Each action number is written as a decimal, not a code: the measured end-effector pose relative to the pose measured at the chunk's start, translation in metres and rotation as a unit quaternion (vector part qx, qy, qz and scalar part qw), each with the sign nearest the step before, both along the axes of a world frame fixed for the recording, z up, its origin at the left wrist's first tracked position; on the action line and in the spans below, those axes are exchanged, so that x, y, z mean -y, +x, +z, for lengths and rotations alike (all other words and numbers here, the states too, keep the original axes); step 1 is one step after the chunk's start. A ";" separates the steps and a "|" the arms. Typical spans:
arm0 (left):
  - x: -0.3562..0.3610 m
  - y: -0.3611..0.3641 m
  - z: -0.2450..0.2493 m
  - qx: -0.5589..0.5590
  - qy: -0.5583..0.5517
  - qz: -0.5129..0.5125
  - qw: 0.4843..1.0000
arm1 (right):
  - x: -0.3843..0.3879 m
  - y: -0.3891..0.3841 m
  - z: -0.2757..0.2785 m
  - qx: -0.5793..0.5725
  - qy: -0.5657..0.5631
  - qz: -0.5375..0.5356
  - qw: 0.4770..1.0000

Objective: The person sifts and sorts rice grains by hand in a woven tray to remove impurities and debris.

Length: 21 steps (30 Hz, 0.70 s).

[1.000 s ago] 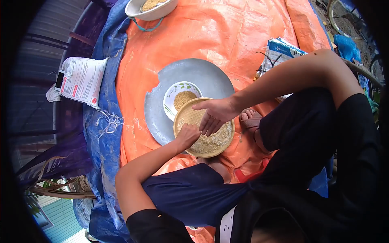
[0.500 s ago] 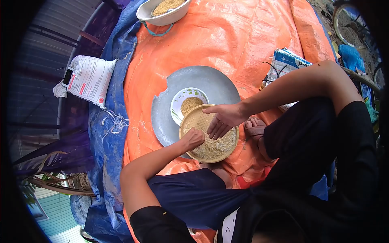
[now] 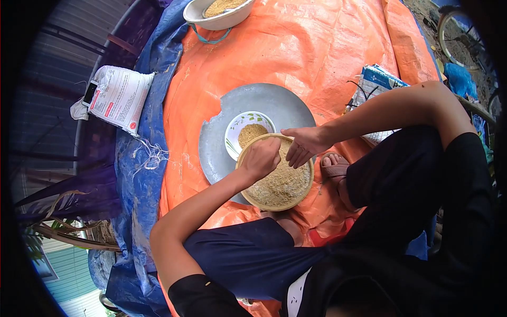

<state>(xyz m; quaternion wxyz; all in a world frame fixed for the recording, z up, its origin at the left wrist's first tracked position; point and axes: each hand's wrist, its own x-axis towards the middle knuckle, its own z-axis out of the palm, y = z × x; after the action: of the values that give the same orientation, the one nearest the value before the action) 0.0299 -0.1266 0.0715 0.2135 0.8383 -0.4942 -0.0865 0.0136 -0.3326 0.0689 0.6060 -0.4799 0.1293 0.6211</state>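
A round, shallow woven basket (image 3: 280, 193) holds pale, flaky grain or husks and overlaps the near side of a grey round tray (image 3: 290, 105) with a broken edge. My left hand (image 3: 262, 157) is above the basket's upper left part, fingers curled closed; whatever they may hold is hidden. At the basket's upper right, my right hand (image 3: 307, 145) has its fingers stretched out and holds nothing visible. Behind the basket, a white bowl (image 3: 231, 138) with a green leaf pattern stands on the tray, with golden grain (image 3: 251, 134) in it.
An orange tarp (image 3: 296, 47) covers the ground, with a blue tarp (image 3: 138, 193) along the left. A white basin (image 3: 224, 21) with grain stands at the far edge. A printed white sack (image 3: 122, 98) lies left. My sandalled foot (image 3: 334, 168) is beside the basket.
My left hand has moved up and right over the basket, closer to my right hand. My right hand has shifted slightly right, its fingers still extended. The view has shifted a little.
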 end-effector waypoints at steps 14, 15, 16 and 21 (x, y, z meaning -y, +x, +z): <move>0.008 -0.023 0.005 -0.005 -0.131 0.048 0.990 | 0.002 -0.003 0.005 -0.013 0.045 0.002 0.999; 0.002 -0.028 -0.005 -0.027 -0.105 0.080 0.991 | 0.002 -0.003 0.006 -0.020 0.034 0.018 0.999; -0.005 -0.031 -0.014 -0.049 -0.079 0.112 0.989 | 0.003 -0.005 0.005 -0.020 0.031 0.033 0.999; -0.058 -0.039 -0.056 -0.021 0.116 -0.006 0.993 | 0.003 -0.009 0.002 -0.022 0.024 0.075 0.997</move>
<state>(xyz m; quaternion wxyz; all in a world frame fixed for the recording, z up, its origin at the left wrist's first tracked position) -0.0094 -0.0684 0.0154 0.1252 0.8522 -0.4814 -0.1622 0.0045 -0.3354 0.0712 0.5659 -0.4600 0.0917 0.6781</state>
